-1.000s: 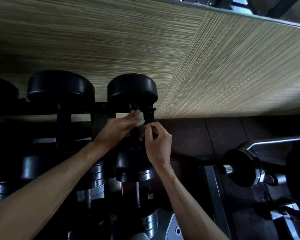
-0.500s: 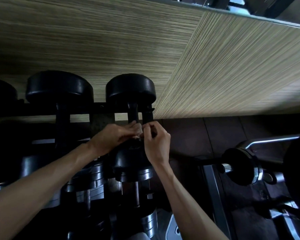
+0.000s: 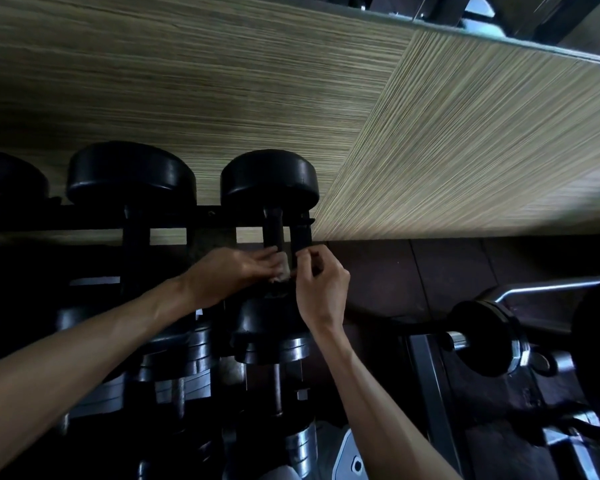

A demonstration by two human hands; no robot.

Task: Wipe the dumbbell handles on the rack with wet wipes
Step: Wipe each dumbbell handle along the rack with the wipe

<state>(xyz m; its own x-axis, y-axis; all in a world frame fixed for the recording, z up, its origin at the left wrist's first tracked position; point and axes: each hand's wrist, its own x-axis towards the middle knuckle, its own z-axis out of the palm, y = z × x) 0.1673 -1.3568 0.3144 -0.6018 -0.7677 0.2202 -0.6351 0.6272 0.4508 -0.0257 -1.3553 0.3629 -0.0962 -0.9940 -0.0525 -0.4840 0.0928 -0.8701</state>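
A black dumbbell lies on the top tier of the dark rack, its handle running toward me. My left hand holds a pale wet wipe wrapped around the near part of that handle. My right hand meets it from the right, fingers curled and pinching the wipe's edge beside the rack's upright bar. The handle's near end is hidden under both hands.
Another black dumbbell sits to the left on the same tier, a third at the far left edge. Chrome-plated dumbbells fill the lower tiers. A barbell with a plate stands at the right. A wood-grain wall rises behind.
Both hands slid down the handle toward me, from near the far head to the middle; more bare handle shows above the wipe.
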